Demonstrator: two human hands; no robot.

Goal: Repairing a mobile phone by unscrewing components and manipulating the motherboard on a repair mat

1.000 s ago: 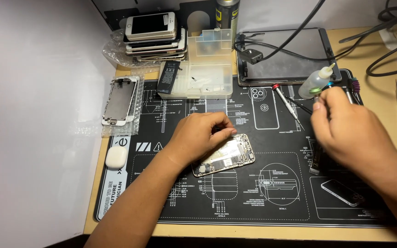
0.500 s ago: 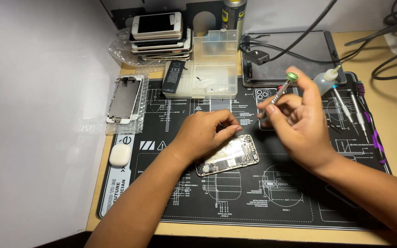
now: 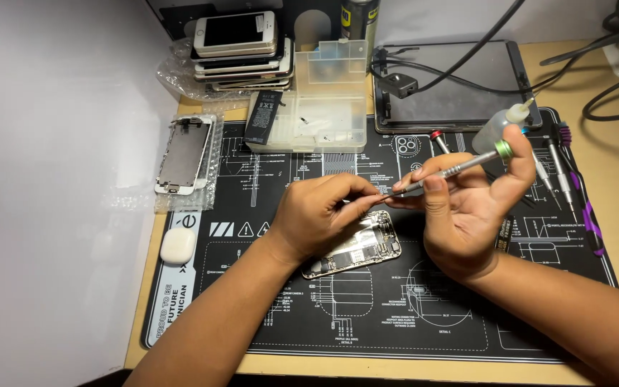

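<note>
An opened phone body (image 3: 358, 249) with its insides showing lies on the black work mat (image 3: 395, 315). My left hand (image 3: 318, 215) rests over its upper left part, fingertips pinched at the tip of a slim grey screwdriver (image 3: 447, 172) with a green cap. My right hand (image 3: 467, 208) holds that screwdriver slanted above the phone, palm turned up, index finger curled over the cap end.
A stack of phones (image 3: 239, 50) and a clear plastic parts box (image 3: 324, 107) stand at the back. A detached screen (image 3: 183, 154) lies on bubble wrap at left, a white eraser-like block (image 3: 178, 244) below it. More screwdrivers (image 3: 564, 179), a small bottle (image 3: 497, 129), a tablet (image 3: 453, 86) and cables sit at right.
My right hand picked up a screwdriver from the right side of the mat and brought it over the phone. My left fingers rose to meet its tip.
</note>
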